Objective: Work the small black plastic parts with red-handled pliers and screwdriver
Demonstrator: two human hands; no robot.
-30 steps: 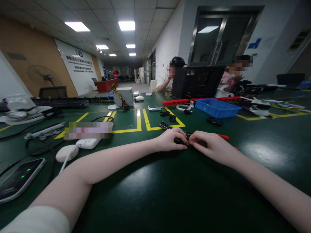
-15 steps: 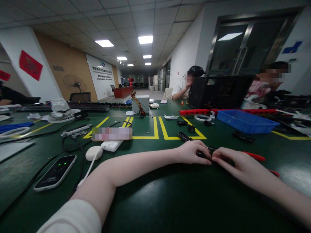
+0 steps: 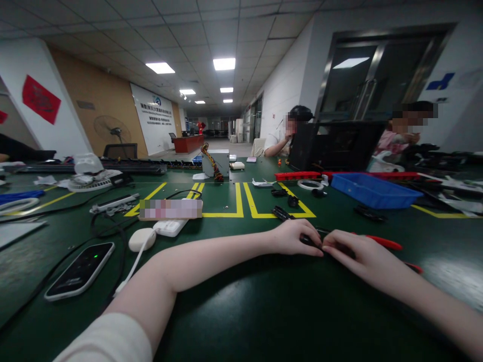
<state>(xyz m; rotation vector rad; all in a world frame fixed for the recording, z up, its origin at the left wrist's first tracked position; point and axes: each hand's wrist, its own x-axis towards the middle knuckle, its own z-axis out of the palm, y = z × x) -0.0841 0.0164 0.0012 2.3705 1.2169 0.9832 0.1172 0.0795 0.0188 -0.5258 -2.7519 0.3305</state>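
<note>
My left hand (image 3: 294,237) is closed around a small dark part (image 3: 309,241), mostly hidden by the fingers; its exact kind does not show. Fingertips of my right hand (image 3: 350,250) are pinched together and meet those of the left hand at the end of this part. Whatever the right fingers grip is too small to make out. Behind and beside my right hand lies a tool with red handles (image 3: 385,243), partly covered by the hand. A black ribbed part (image 3: 282,213) rests just beyond my left hand.
Farther right stand a blue tray (image 3: 377,193) and a black computer case (image 3: 339,146), with people behind. A metal box with bundled wires (image 3: 221,163) is at centre back. A power strip (image 3: 171,227), cables and a phone-like device (image 3: 80,271) lie on the left.
The whole view has shifted slightly, so things appear a little farther left. Both hands stay together in nearly the same pose.
</note>
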